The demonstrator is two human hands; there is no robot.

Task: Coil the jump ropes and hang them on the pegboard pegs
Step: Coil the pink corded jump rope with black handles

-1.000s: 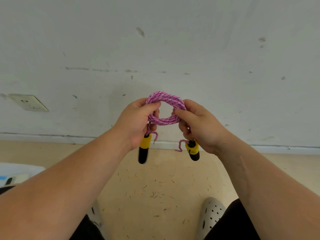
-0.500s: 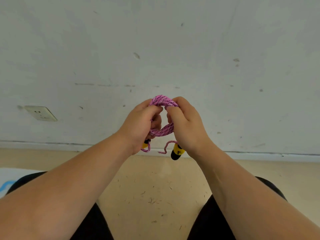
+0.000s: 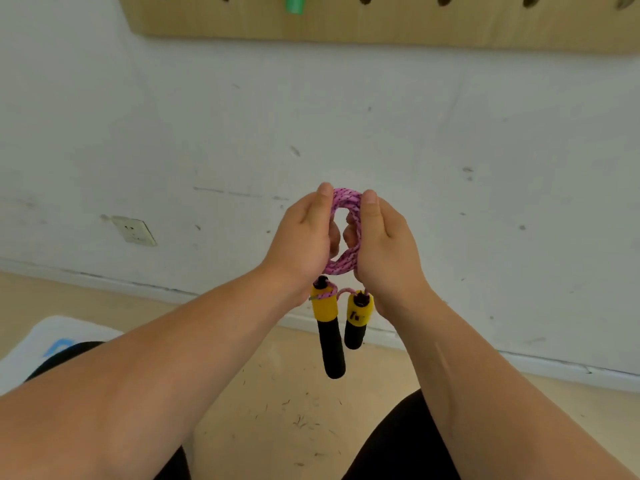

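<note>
A pink jump rope (image 3: 346, 263) is wound into a small coil, held upright in front of the white wall. My left hand (image 3: 301, 240) grips the coil's left side and my right hand (image 3: 388, 244) grips its right side, thumbs pointing up along the loop. Two yellow-and-black handles (image 3: 328, 327) hang side by side below the coil. The wooden pegboard (image 3: 381, 26) runs along the top edge, well above my hands, with a green peg (image 3: 293, 3) sticking out near its upper left.
A wall socket (image 3: 133, 230) sits low on the wall to the left. A white and blue object (image 3: 52, 341) lies on the tan floor at the lower left. My dark-clad legs fill the bottom of the view.
The view has tilted up, bringing the pegboard into sight. The coil has been turned upright between my hands, and both handles now hang free below it.
</note>
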